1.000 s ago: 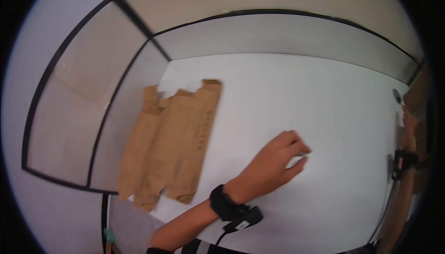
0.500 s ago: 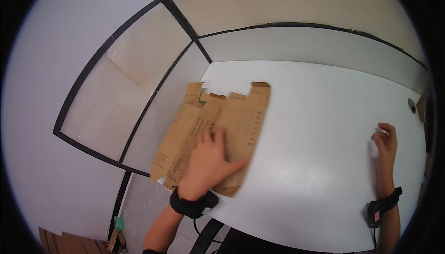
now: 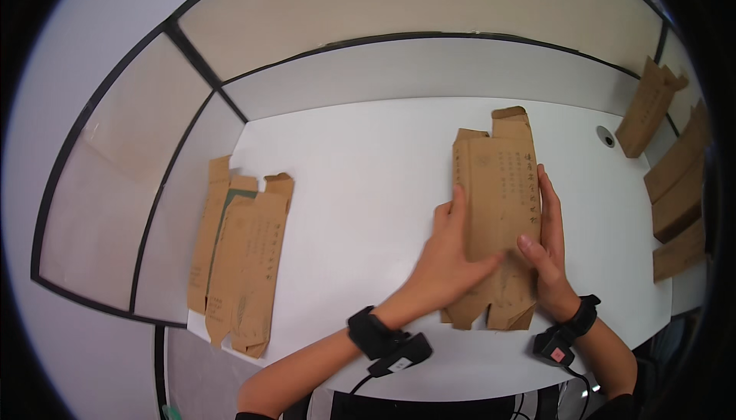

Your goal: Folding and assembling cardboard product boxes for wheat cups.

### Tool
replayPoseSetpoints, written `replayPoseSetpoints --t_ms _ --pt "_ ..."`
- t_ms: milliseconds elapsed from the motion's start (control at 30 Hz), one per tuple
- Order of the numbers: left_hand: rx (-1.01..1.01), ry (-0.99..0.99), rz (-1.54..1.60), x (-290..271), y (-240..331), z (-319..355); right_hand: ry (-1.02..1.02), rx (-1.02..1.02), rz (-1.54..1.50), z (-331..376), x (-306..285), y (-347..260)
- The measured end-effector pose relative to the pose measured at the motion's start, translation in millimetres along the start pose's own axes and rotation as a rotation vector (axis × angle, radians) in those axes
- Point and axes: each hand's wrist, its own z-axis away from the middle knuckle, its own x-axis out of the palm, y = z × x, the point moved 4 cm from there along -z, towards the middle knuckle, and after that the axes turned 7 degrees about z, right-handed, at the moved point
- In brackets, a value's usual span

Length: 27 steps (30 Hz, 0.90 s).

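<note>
A brown cardboard box (image 3: 494, 213) with printed lines on its face is between my hands over the white table, its end flaps open at top and bottom. My left hand (image 3: 452, 255) holds its left edge, the thumb across the lower front. On the right edge my right hand (image 3: 550, 255) grips it, with fingers along the side and the thumb on the face. The box looks nearly flat, with a narrow left side panel showing. More flattened cardboard boxes (image 3: 249, 259) lie overlapping at the table's left, a green strip visible among them.
Several formed brown boxes stand at the right edge, one at the back (image 3: 648, 109) and others nearer (image 3: 675, 178). A round cable hole (image 3: 606, 137) sits in the white table (image 3: 368, 167). Black-framed partitions (image 3: 192, 52) rise along the back and left. Both wrists wear black cabled devices.
My left hand has carried a flattened box from the left pile to the middle right. My right hand has come in and taken hold of its right edge. The view has shifted rightward.
</note>
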Motion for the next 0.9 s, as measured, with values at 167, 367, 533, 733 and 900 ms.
replayPoseSetpoints --t_ms 167,367,533,733,900 --pt "-0.056 -0.189 0.471 6.7 -26.0 -4.1 -0.021 -0.055 0.036 6.0 -13.5 11.3" --pt "0.042 -0.227 0.274 6.3 -2.9 6.0 -0.01 0.037 0.147 15.0 -5.4 10.6" --pt "-0.077 -0.297 0.647 0.1 3.9 20.0 -0.295 -0.125 0.114 10.2 3.2 5.8" --pt "-0.358 -0.357 0.708 -14.8 -4.7 25.2 -0.264 -0.172 0.335 7.0 -4.0 6.7" --pt "-0.376 -0.24 0.802 -13.9 -13.3 22.0 -0.051 0.03 0.118 8.9 -1.2 8.3"
